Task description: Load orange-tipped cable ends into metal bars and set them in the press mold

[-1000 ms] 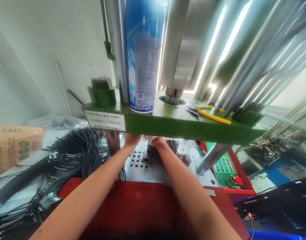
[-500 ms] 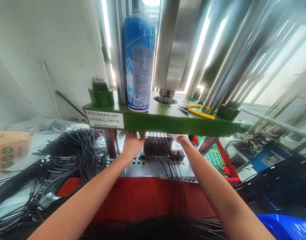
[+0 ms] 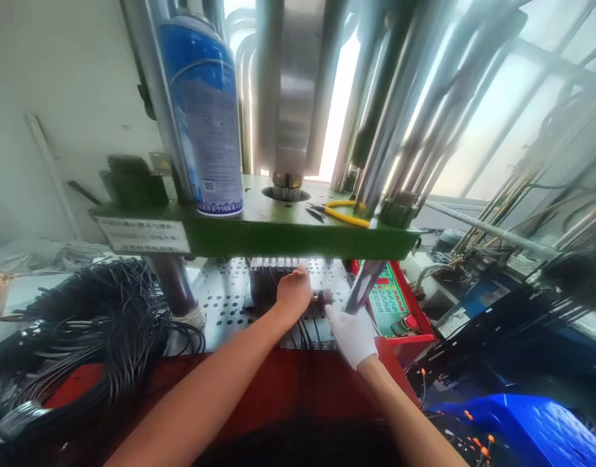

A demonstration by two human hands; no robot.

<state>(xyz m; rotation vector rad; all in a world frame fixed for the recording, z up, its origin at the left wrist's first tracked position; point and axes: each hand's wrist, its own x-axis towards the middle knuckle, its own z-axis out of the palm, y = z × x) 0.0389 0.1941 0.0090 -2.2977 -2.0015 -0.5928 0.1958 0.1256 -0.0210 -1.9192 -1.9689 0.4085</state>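
My left hand (image 3: 294,293), bare, is closed at the right part of a dark block (image 3: 263,285) with a row of black cables; what its fingers hold, if anything, is hidden. My right hand (image 3: 352,334) wears a white glove and lies beside the small fitting (image 3: 321,297) at the block's right side, its fingertips blurred. Black cables (image 3: 305,334) run from the block over the front edge of the perforated metal plate (image 3: 222,301). Above both hands is the green press beam (image 3: 298,239).
On the beam stand a blue spray can (image 3: 207,123) and yellow-handled pliers (image 3: 346,214). Black cable bundles (image 3: 117,318) lie left. A red-framed control panel (image 3: 388,298) is right, behind a steel column (image 3: 366,285). Something blue (image 3: 531,421) is at the lower right.
My left hand has moved right, across the front of the block. My right hand has come back toward me, and its white glove now shows. The view has shifted.
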